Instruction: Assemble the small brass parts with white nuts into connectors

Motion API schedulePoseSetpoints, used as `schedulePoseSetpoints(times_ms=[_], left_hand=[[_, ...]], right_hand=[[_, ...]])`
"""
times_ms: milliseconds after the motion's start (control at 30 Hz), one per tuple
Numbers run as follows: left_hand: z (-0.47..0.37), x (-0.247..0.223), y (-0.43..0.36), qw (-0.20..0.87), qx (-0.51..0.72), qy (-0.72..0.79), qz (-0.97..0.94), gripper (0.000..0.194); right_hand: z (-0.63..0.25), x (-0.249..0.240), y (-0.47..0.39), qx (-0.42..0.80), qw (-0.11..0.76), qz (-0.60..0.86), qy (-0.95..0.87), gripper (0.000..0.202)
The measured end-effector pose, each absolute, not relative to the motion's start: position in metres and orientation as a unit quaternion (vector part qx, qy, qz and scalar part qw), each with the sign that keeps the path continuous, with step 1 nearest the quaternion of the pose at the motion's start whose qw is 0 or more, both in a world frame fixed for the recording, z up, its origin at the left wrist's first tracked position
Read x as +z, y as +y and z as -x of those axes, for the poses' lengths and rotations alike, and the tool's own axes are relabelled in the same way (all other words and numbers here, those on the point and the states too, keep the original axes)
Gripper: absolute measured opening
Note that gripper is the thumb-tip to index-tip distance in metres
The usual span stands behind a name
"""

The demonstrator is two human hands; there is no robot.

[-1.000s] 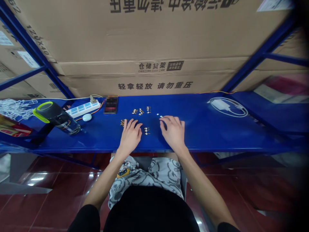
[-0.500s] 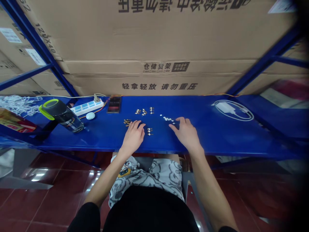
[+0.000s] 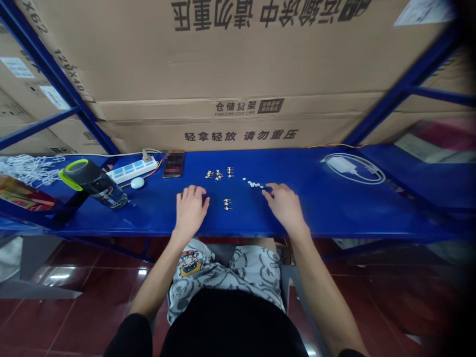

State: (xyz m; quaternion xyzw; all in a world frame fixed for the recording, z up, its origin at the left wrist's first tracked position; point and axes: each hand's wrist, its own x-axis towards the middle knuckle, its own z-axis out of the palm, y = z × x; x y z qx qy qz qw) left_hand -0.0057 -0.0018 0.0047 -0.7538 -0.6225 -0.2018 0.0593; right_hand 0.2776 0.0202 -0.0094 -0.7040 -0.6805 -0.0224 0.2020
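My left hand (image 3: pixel 191 206) is low over the blue table, thumb apart from its bent fingers. It covers the spot where brass-coloured pins lay, and I see nothing in its grip. My right hand (image 3: pixel 283 202) has thumb and forefinger apart at the right end of a loose line of small white pieces (image 3: pixel 254 184), almost touching the nearest one. Between the hands lies a short column of small pins with white collars (image 3: pixel 227 204). Farther back are more such pins, in two small clusters (image 3: pixel 218 175) and a column (image 3: pixel 230 172).
On the left stand a power strip (image 3: pixel 134 169), a round white object (image 3: pixel 137 183), a phone (image 3: pixel 173 164) and a tilted dark bottle (image 3: pixel 97 184). A white charger with a coiled cable (image 3: pixel 342 165) lies right. A large cardboard box (image 3: pixel 238 64) backs the blue table (image 3: pixel 334 213).
My left hand has shifted left and covers the brass-coloured pins that showed before. My right thumb and forefinger have come closer together beside the white pieces. The view has shifted slightly.
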Motion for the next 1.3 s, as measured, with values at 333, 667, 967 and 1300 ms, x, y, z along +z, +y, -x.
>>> schedulePoseSetpoints(times_ms=[333, 667, 967, 1300], left_hand=[[0.066, 0.016, 0.006, -0.071, -0.188, -0.643, 0.739, 0.016], [0.046, 0.017, 0.007, -0.06, -0.167, -0.646, 0.743, 0.007], [0.019, 0.007, 0.002, -0.027, -0.194, -0.581, 0.79, 0.012], [-0.003, -0.004, 0.005, -0.019, -0.264, -0.508, 0.82, 0.016]], right_hand=[[-0.266, -0.002, 0.021, -0.031, 0.188, 0.726, -0.661, 0.022], [-0.261, -0.006, 0.02, -0.002, 0.317, 0.662, -0.679, 0.015], [-0.25, -0.009, 0.018, 0.127, 0.418, 0.528, -0.728, 0.02], [-0.227, -0.01, 0.012, 0.281, 0.476, 0.478, -0.683, 0.018]])
